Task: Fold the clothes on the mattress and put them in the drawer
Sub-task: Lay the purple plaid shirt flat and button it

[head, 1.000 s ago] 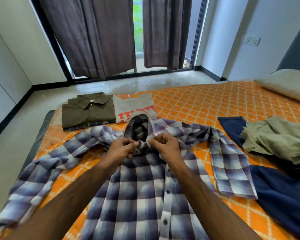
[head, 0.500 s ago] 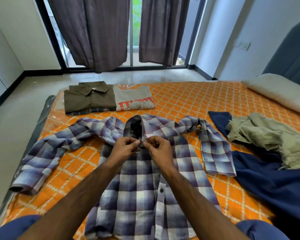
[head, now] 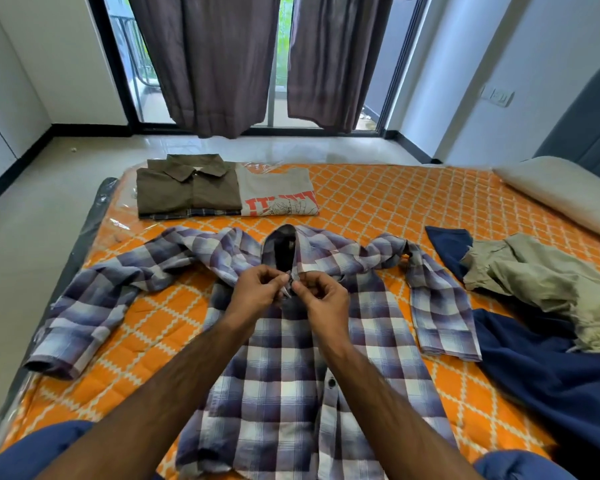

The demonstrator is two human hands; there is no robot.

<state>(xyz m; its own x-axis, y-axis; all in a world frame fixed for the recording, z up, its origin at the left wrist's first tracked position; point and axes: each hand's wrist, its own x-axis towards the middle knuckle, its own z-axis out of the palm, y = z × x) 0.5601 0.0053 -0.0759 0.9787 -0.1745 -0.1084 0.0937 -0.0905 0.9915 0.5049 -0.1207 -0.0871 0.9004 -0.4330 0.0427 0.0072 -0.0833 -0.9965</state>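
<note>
Now both hands, left hand (head: 257,292) and right hand (head: 323,297), pinch the placket just below the collar of the plaid shirt (head: 288,372). It lies flat, sleeves spread, on the orange mattress (head: 378,199).

Blue-white plaid is being worn by the shirt (head: 284,368) on the orange, white-diamond mattress (head: 388,202); beyond the shirt, olive (head: 184,188) and grey-with-red-print (head: 278,192) folds; right of it, navy (head: 551,372) and khaki (head: 541,282).

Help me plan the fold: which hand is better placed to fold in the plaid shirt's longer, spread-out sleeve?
Probably the left hand: the plaid shirt has its long sleeve stretched out on that side, while the right hand sits beside the already bent sleeve.
</note>
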